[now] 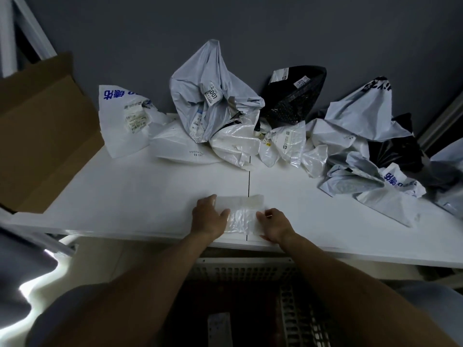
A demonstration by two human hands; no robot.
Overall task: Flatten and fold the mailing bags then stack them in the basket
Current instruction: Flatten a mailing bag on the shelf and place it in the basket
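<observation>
Spread across the table seam [249,177]: clear mailing bag [244,217]. Pinned left of the seam under left hand [209,216], fingers splayed, keeping it flat; right of the seam, edge seemingly pinched by right hand [274,222] for folding.

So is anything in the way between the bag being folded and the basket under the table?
Nothing I can see. The bag lies at the near edge of the table under the left hand and right hand, and the basket sits below that edge. Only the person's forearms cross above it. It is too dark to see inside.
</observation>
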